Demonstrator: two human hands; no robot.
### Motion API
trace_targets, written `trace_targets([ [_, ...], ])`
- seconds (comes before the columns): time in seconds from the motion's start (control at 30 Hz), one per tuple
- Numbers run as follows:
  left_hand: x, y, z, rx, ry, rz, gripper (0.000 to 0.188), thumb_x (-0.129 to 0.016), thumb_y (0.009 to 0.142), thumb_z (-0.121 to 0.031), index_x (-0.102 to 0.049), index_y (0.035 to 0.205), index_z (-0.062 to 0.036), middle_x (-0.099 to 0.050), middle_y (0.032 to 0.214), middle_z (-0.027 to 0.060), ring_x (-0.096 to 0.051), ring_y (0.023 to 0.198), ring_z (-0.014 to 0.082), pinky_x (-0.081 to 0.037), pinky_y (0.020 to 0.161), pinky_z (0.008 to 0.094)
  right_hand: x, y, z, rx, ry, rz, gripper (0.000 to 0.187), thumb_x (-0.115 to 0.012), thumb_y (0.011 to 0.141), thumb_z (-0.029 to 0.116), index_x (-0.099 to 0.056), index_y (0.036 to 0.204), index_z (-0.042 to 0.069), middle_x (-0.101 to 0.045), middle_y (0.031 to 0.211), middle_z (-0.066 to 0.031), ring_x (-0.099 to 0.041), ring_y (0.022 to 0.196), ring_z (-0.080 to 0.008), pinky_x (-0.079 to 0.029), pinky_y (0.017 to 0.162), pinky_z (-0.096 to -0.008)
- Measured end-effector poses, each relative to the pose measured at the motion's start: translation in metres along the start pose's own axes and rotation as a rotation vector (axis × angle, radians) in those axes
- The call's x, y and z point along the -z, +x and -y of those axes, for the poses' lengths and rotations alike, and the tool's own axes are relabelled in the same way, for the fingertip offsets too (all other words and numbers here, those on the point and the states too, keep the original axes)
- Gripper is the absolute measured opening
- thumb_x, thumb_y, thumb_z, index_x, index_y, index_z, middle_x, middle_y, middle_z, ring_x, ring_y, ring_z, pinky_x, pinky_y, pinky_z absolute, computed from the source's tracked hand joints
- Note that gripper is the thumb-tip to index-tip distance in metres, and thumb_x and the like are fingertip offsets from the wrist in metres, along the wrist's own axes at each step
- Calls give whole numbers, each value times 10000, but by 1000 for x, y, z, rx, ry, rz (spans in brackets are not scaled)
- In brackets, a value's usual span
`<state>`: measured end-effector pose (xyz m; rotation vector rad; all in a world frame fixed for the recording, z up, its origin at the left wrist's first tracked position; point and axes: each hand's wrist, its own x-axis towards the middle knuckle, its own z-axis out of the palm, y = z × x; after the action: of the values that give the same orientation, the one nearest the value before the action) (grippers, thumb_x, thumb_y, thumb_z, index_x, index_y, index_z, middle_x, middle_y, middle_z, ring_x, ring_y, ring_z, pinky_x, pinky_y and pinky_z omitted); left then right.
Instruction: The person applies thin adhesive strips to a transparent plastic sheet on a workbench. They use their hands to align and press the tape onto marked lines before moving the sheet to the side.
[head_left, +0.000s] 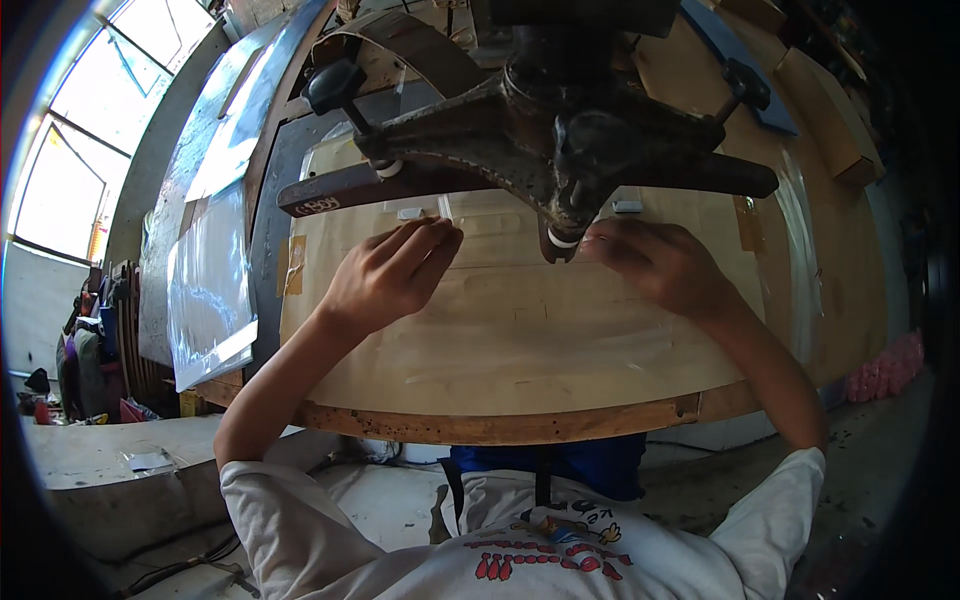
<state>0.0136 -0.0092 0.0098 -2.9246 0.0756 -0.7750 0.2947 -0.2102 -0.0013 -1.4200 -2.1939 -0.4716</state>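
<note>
My left hand (392, 272) is closed, fingertips pinched together, over the board left of the middle. What lies in the pinch is hidden; a thin clear strip (446, 206) shows just beyond the fingers. My right hand (668, 262) is closed too, its fingertips close to the white-ringed lower end of a dark metal press head (575, 150). I cannot make out what it holds. The head spreads over a dark crossbar (725, 175). Small pale blocks sit under the bar, one (411, 213) beyond my left hand and one (627, 206) beyond my right.
A tan, wood-edged board (520, 360) lies beneath both hands. Clear plastic sheets (212, 285) rest on the left side. Black knobs (336, 86) stick out from the press head. At the right are a cardboard box (825, 115) and a pink bundle (887, 366).
</note>
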Motion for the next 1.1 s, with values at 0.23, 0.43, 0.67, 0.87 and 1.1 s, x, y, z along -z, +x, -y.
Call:
trace_targets([
  [0.23, -6, -7, 1, 15, -30, 5, 279, -726, 786, -4, -736, 1063, 22, -694, 1074, 119, -741, 1011, 261, -663, 822, 325, -5, 2, 2, -104, 62, 39, 151, -701, 901, 113, -706, 1048, 80, -684, 1098, -41, -741, 892, -212, -653, 754, -351],
  [0.43, -6, -9, -1, 90, -108, 17, 221, -733, 788, 14, -725, 1008, 6, -722, 1137, 150, -757, 991, 292, -656, 814, 357, -8, 2, 5, -84, -17, 24, 176, -692, 870, 107, -679, 1045, 95, -686, 1079, -20, -739, 928, -199, -652, 766, -350],
  [0.67, -5, -8, -1, 128, -132, 34, 294, -725, 772, 9, -726, 1065, -14, -709, 1142, 121, -743, 1014, 265, -656, 800, 345, -10, 5, 5, -79, -45, 0, 160, -687, 856, 86, -660, 1014, 88, -701, 1022, -35, -742, 931, -193, -646, 791, -337],
  [0.87, -5, -9, -2, 153, -142, 49, 288, -725, 813, 16, -731, 1100, -6, -723, 1138, 137, -751, 981, 276, -651, 806, 345, -14, 3, 1, -100, -12, 3, 186, -693, 841, 74, -666, 1025, 65, -712, 964, -66, -743, 919, -215, -641, 807, -335],
  [1.1, -3, -10, -5, 154, -97, 63, 310, -691, 817, 17, -725, 1123, -19, -716, 1156, 118, -743, 1018, 275, -650, 830, 353, -13, 2, 5, -128, 9, 8, 176, -690, 849, 82, -670, 1023, 66, -717, 966, -74, -746, 934, -222, -639, 824, -336],
])
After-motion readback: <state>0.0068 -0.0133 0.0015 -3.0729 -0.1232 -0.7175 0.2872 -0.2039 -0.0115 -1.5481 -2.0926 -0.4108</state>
